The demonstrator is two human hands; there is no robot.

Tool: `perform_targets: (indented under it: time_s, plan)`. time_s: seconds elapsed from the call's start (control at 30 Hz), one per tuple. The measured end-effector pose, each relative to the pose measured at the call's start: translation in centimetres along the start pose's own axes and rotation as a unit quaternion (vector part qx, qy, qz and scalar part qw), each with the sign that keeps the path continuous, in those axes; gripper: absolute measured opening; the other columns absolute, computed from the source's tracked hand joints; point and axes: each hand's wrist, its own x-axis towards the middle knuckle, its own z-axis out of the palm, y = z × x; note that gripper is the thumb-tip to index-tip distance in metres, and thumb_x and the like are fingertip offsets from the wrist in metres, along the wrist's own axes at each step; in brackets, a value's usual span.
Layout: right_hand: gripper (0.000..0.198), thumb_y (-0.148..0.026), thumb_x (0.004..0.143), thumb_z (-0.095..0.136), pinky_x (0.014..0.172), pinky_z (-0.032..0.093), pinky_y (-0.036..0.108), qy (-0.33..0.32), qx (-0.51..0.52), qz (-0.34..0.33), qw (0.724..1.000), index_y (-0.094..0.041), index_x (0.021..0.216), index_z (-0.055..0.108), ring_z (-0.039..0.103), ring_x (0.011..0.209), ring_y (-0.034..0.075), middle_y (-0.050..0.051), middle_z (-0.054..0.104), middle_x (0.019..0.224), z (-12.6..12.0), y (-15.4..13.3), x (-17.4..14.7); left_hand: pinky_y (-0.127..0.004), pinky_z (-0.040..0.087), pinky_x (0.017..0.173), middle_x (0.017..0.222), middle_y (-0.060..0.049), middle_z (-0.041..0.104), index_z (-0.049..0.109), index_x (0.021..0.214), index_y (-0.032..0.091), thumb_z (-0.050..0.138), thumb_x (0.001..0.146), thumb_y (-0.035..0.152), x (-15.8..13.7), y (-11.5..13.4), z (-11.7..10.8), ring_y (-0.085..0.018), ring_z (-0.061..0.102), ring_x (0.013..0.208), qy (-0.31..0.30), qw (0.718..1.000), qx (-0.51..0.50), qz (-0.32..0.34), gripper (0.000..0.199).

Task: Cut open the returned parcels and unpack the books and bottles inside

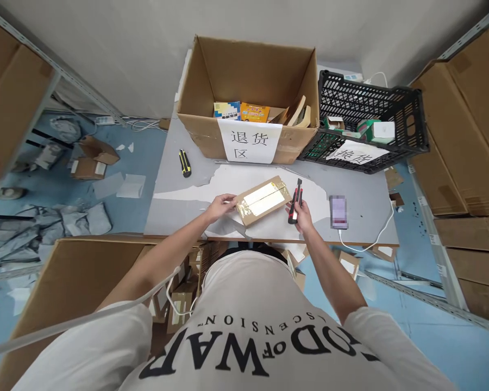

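Note:
My left hand [222, 208] grips the left end of a small flat cardboard box [250, 216], tilted above the table's front part. The box carries a white label and shiny clear tape with a dark line along its top. In my right hand [303, 216] is a red and black utility knife [295, 200], pointing away from me. Fingertips of that hand come close to the box's right end; whether they touch it I cannot tell. A yellow and black utility knife [185, 163] lies on the table to the left.
A large open carton [199, 133] with several small packages stands at the table's back. Right of it sits a black plastic crate [419, 122] holding small boxes. A phone [339, 212] with a white cable [385, 228] lies at the right. Another big carton [77, 271] stands left of me.

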Motion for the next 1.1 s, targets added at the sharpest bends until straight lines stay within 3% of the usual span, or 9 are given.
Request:
perform_targets:
  time_s: [0.13, 0.27, 0.43, 0.57, 0.67, 0.8, 0.9, 1.0, 1.1]
  plan:
    - [0.041, -0.045, 0.071, 0.070, 0.081, 0.055, 0.031, -0.060, -0.046, 0.013, 0.997, -0.025, 0.100, 0.048, 0.064, 0.084, 0.011, -0.002, 0.062, 0.097, 2.1, -2.3, 4.5, -0.043, 0.056, 0.084, 0.098, -0.010, 0.069, 0.066, 0.096, 0.013, 0.079, 0.057, 0.058, -3.7, -2.5, 2.1, -0.019, 0.067, 0.079, 0.037, 0.999, 0.032, 0.014, 0.060]
    - [0.037, -0.043, 0.073, 0.069, 0.070, 0.054, 0.026, -0.086, -0.086, 0.021, 0.992, -0.024, 0.097, 0.048, 0.059, 0.069, 0.008, -0.005, 0.060, 0.083, 4.8, -3.1, 7.3, -0.041, 0.056, 0.082, 0.090, -0.008, 0.071, 0.066, 0.088, 0.015, 0.081, 0.056, 0.055, -5.6, -4.4, 4.9, -0.020, 0.068, 0.080, 0.063, 0.998, 0.009, 0.003, 0.054]
    - [0.037, -0.045, 0.072, 0.070, 0.060, 0.050, 0.024, -0.079, -0.118, 0.016, 0.990, -0.024, 0.093, 0.048, 0.054, 0.059, 0.008, -0.007, 0.057, 0.071, 6.1, -2.7, 8.2, -0.034, 0.056, 0.074, 0.078, -0.007, 0.072, 0.065, 0.081, 0.014, 0.083, 0.053, 0.051, -5.4, -5.0, 6.2, -0.020, 0.069, 0.076, 0.061, 0.998, -0.014, -0.014, 0.050]
    - [0.036, -0.042, 0.072, 0.069, 0.064, 0.051, 0.024, -0.058, -0.091, -0.005, 0.994, -0.024, 0.095, 0.047, 0.058, 0.069, 0.009, -0.003, 0.063, 0.087, 5.6, -2.4, 7.6, -0.033, 0.055, 0.071, 0.075, -0.007, 0.072, 0.065, 0.079, 0.015, 0.083, 0.053, 0.049, -4.9, -4.4, 5.6, -0.021, 0.068, 0.075, 0.056, 0.995, 0.086, -0.013, 0.046]
    - [0.040, -0.043, 0.073, 0.068, 0.067, 0.054, 0.026, -0.030, -0.082, -0.034, 0.996, -0.025, 0.101, 0.045, 0.062, 0.079, 0.010, 0.002, 0.064, 0.110, 4.1, -2.3, 5.7, -0.034, 0.055, 0.076, 0.079, -0.007, 0.073, 0.067, 0.085, 0.016, 0.084, 0.052, 0.049, -4.0, -3.5, 4.6, -0.024, 0.069, 0.081, 0.035, 0.982, 0.185, -0.015, 0.049]
    - [0.045, -0.047, 0.075, 0.067, 0.059, 0.054, 0.027, 0.012, -0.085, -0.048, 0.995, -0.026, 0.107, 0.045, 0.060, 0.065, 0.008, 0.005, 0.062, 0.120, 0.7, -1.1, 0.0, -0.038, 0.052, 0.090, 0.109, -0.014, 0.070, 0.066, 0.108, 0.015, 0.078, 0.061, 0.055, -0.7, -1.2, 3.2, -0.028, 0.068, 0.098, 0.022, 0.963, 0.267, -0.013, 0.063]
    - [0.041, -0.046, 0.075, 0.069, 0.051, 0.051, 0.023, 0.010, -0.042, 0.005, 0.999, -0.023, 0.103, 0.051, 0.057, 0.059, 0.006, 0.006, 0.063, 0.121, -1.2, 0.9, -5.5, -0.039, 0.046, 0.100, 0.136, -0.017, 0.055, 0.054, 0.131, 0.015, 0.070, 0.073, 0.052, 3.5, 1.0, 2.7, -0.028, 0.062, 0.113, 0.040, 0.970, 0.239, 0.024, 0.071]
    - [0.040, -0.044, 0.075, 0.071, 0.053, 0.055, 0.025, 0.013, 0.032, 0.081, 0.996, -0.025, 0.107, 0.055, 0.065, 0.070, 0.011, 0.006, 0.060, 0.128, -1.4, 3.1, -9.6, -0.038, 0.041, 0.106, 0.149, -0.015, 0.041, 0.043, 0.142, 0.018, 0.066, 0.080, 0.043, 7.7, 2.9, 2.8, -0.027, 0.053, 0.126, 0.011, 0.983, 0.170, 0.075, 0.071]
    - [0.041, -0.044, 0.079, 0.069, 0.064, 0.061, 0.034, 0.010, 0.102, 0.134, 0.986, -0.033, 0.115, 0.052, 0.070, 0.090, 0.019, 0.002, 0.056, 0.134, -0.2, 4.4, -11.4, -0.040, 0.038, 0.107, 0.143, -0.013, 0.049, 0.050, 0.137, 0.020, 0.065, 0.080, 0.038, 10.5, 3.7, 3.4, -0.028, 0.046, 0.132, -0.018, 0.988, 0.129, 0.086, 0.061]
